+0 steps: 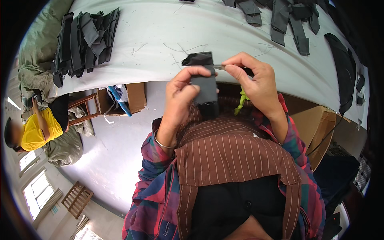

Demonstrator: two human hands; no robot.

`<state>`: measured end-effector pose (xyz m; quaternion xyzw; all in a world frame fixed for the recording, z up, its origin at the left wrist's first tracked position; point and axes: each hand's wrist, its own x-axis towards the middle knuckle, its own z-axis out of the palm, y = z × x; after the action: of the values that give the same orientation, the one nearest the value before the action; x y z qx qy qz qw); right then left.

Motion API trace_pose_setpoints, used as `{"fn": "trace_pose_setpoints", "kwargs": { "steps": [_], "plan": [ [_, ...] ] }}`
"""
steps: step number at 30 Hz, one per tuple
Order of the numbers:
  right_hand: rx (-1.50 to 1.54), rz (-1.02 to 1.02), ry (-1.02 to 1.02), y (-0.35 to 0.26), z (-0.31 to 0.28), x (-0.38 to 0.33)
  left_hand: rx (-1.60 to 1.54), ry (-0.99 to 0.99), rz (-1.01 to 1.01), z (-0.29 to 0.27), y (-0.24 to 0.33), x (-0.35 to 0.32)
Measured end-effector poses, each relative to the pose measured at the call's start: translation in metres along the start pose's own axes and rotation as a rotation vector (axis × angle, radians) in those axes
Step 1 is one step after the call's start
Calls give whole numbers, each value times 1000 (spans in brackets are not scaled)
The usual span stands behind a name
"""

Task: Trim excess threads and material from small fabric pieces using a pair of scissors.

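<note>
We hold one small dark grey fabric piece (205,86) up in front of us, just off the near edge of the white tabletop (224,36); our left hand (182,94) has its grip pinching the piece by its left edge, thumb over the front. At about three o'clock from it, our right hand (256,82) closes its grip on a small metal snipping tool (219,67), whose tip meets the top of the piece; whether the blades are cutting we cannot tell. As we judge it, this piece is mid-way through trimming, and the whole job looks well under way but far from finished: a stack of dark grey pieces (86,40) sits at ten o'clock on the tabletop, and loose dark strips (280,18) lie scattered at one o'clock, with thin thread offcuts (184,50) strewn between them. Which heap is finished and which waits we cannot say. A green strip (241,100) hangs under our right hand. Off at eight o'clock, a person in a yellow top (38,130) sits well apart from us, beside a wooden chair (84,110) and an open cardboard box (128,98).
</note>
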<state>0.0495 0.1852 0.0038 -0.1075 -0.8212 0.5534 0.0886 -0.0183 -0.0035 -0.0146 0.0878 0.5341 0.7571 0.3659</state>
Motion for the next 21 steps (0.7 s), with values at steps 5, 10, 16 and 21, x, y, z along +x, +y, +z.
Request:
{"fn": "trace_pose_setpoints", "kwargs": {
  "steps": [5,10,16,21],
  "plan": [
    [-2,-29,-23,7,0,-7,-55,102,-50,-6,-2,-3],
    [-80,-24,-65,3,0,-9,33,108,-45,-5,-3,-3],
    [-121,-171,56,6,6,-8,-18,89,49,5,6,-3],
    [-147,-190,62,4,6,-8,41,69,83,6,5,-3]
  ]
}}
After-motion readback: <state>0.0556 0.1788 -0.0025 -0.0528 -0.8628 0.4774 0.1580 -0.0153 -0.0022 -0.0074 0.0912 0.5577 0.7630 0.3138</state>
